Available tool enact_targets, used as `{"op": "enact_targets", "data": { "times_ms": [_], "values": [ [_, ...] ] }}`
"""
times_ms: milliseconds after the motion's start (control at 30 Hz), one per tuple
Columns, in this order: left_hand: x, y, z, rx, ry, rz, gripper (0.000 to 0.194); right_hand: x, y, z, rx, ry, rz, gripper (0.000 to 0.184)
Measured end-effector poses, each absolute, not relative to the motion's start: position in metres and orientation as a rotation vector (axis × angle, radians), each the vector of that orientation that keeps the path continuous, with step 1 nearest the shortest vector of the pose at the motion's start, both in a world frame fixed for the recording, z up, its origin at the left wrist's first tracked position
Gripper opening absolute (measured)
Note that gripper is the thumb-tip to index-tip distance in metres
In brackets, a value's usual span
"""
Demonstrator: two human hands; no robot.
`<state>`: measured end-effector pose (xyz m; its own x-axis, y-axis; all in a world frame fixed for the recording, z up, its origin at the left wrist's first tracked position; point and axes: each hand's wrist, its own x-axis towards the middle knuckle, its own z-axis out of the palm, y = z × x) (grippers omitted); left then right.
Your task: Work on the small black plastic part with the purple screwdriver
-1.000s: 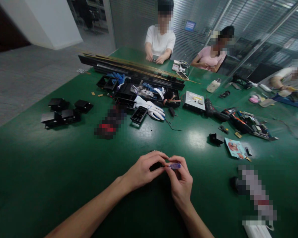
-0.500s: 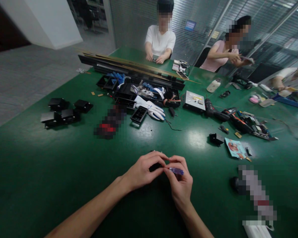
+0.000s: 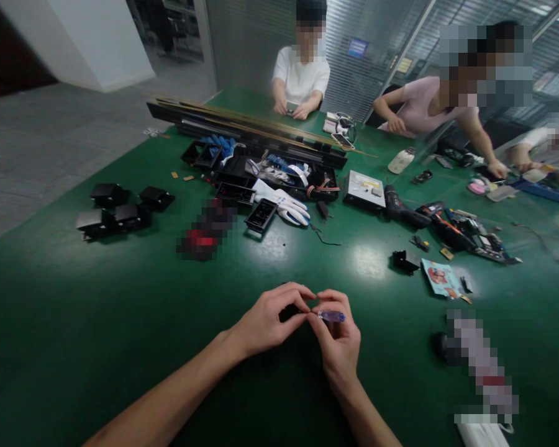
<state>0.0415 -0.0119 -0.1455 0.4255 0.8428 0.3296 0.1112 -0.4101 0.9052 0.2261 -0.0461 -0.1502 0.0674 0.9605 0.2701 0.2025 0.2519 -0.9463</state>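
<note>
Near the front middle of the green table (image 3: 168,323), my left hand (image 3: 270,320) is curled with thumb and fingers closed round a small black part (image 3: 289,312), mostly hidden by the fingers. Facing it, my right hand (image 3: 341,338) grips a screwdriver with a clear purple handle (image 3: 331,316). The tool lies sideways, its tip end pointing at the left hand's fingertips. Both hands' fingertips almost meet there, so the tip itself is hidden.
Black box-shaped parts (image 3: 107,194) stand at the left. Farther back lie white gloves (image 3: 286,207), a metal-topped drive (image 3: 364,188) and a power drill (image 3: 403,210). A teal packet (image 3: 440,277) and a mouse (image 3: 441,346) are rightward. Several people sit across the table.
My hands stay almost in place, with the right hand and screwdriver shifted very slightly. The person in pink across the table now leans right and reaches down to the tabletop.
</note>
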Motion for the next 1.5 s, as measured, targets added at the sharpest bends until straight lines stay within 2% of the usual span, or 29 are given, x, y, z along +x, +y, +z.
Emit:
{"op": "enact_targets", "data": {
  "times_ms": [167,367,467,600,800,1033,1267,1500],
  "values": [
    [0.041,-0.012,-0.144,1.812,0.808,1.055,0.006,0.225,-0.046,-0.149,-1.218,-1.425,0.823,0.004],
    [0.041,-0.012,-0.14,1.891,0.765,1.058,0.025,0.225,-0.046,-0.143,-1.193,-1.484,0.848,0.017],
    [0.041,-0.012,-0.143,1.863,0.776,1.074,0.019,0.225,-0.046,-0.144,-1.18,-1.492,0.87,0.017],
    [0.041,-0.012,-0.147,1.83,0.797,1.072,0.005,0.226,-0.047,-0.149,-1.183,-1.41,0.86,0.008],
    [0.042,-0.011,-0.148,1.818,0.807,1.06,0.006,0.225,-0.046,-0.146,-1.222,-1.43,0.801,0.005],
    [0.041,-0.011,-0.146,1.925,0.772,1.065,0.028,0.225,-0.046,-0.143,-1.198,-1.503,0.845,0.02],
    [0.043,-0.011,-0.149,1.839,0.812,1.06,0.006,0.227,-0.046,-0.154,-1.192,-1.388,0.857,0.008],
    [0.043,-0.011,-0.146,1.822,0.81,1.049,0.009,0.227,-0.045,-0.153,-1.235,-1.412,0.831,0.004]
  ]
}}
